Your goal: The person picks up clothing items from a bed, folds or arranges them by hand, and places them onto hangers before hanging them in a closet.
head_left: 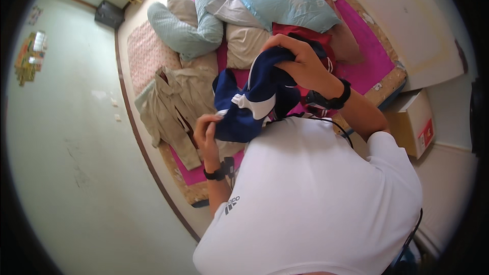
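A navy blue garment with white panels point(239, 125) hangs bunched between my hands, in front of my white shirt. My left hand point(206, 135) pinches its lower left edge with the fingertips. Higher up, my right hand point(305, 66) grips the top of the cloth, fingers bent over it. Its folds hide its full shape, so I cannot tell what kind of garment it is. Just left of it, a beige long-sleeved shirt point(175, 102) lies spread on the bed. Behind my right hand lies red clothing point(330, 35), partly covered. Both wrists carry black straps.
The bed has a magenta sheet point(374, 63). Beyond the garment are a light blue pillow point(285, 2), a curved pale-blue cushion point(196, 35) and a beige pillow point(244, 46). A cardboard box point(415, 122) stands to the right. A wall point(71, 137) runs along the left.
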Demonstrator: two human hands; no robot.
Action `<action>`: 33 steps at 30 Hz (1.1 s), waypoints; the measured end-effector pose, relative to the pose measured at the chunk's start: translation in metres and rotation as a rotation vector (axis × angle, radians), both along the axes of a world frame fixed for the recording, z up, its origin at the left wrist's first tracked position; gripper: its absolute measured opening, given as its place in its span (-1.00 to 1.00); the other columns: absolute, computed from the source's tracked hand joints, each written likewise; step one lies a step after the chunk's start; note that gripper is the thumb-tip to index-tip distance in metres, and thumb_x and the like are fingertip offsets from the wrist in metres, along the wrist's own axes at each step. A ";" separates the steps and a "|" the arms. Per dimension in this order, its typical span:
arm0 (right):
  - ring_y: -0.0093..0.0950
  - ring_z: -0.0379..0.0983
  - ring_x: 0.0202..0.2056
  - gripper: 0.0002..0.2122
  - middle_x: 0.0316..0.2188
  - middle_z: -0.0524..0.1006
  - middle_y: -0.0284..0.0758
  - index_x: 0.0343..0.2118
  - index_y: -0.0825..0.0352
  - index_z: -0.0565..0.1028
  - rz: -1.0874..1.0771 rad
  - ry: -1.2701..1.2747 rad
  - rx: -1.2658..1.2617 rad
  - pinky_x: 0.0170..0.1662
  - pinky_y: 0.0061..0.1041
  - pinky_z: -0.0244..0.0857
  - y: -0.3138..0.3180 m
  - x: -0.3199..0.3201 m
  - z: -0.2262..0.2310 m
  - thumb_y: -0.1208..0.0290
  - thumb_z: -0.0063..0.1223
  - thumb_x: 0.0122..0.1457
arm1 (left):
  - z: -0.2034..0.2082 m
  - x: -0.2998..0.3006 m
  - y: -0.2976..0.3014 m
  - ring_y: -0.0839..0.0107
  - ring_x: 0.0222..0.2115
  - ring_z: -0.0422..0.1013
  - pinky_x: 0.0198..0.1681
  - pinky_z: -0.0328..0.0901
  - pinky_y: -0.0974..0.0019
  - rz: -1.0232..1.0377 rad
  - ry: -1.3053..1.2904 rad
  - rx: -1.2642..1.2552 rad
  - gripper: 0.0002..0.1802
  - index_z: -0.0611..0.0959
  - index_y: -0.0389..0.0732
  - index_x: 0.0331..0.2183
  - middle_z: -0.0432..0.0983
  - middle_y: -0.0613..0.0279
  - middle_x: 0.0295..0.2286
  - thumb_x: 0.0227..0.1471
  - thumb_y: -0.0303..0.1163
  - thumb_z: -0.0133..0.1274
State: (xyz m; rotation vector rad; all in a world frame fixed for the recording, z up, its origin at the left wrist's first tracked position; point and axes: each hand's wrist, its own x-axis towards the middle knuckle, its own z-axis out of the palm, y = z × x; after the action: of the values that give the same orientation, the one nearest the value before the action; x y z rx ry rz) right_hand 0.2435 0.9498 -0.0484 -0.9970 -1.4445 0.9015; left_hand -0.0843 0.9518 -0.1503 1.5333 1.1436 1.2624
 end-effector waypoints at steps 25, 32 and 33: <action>-0.25 0.63 -0.36 -0.76 -0.34 0.66 -0.24 -0.17 0.26 0.58 -0.351 -0.557 0.298 -0.27 -0.40 0.49 -0.039 0.074 -0.049 0.41 0.28 0.09 | -0.063 0.123 0.046 0.28 0.02 0.42 0.14 0.27 0.19 -0.892 -0.346 -1.306 -0.37 0.52 -0.28 0.11 0.52 0.14 0.01 0.29 0.06 -0.02; -0.53 0.58 -0.31 -0.72 -0.35 0.64 -0.34 -0.17 0.33 0.57 -0.321 0.019 -0.282 -0.23 -0.57 0.41 -0.063 0.097 -0.098 0.42 0.38 0.07 | -0.011 0.136 0.056 0.23 0.13 0.38 0.22 0.25 0.14 -0.693 -0.304 -1.139 -0.39 0.43 -0.27 0.21 0.47 0.11 0.10 0.30 -0.08 0.02; -0.64 0.49 -0.18 -0.76 -0.26 0.61 -0.39 -0.16 0.35 0.58 -0.262 0.175 -0.326 -0.10 -0.58 0.38 -0.068 0.099 -0.102 0.57 0.32 0.08 | -0.003 0.141 0.055 0.30 0.07 0.43 0.18 0.29 0.20 -0.563 -0.117 -1.012 -0.45 0.45 -0.29 0.20 0.50 0.16 0.07 0.30 -0.18 0.04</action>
State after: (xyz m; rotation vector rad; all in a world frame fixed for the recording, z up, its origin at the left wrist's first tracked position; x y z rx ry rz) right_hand 0.3425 0.8817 -0.1502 -1.2809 -1.0102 1.0205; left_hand 0.0571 1.0066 -0.1534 0.8712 0.9341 0.2707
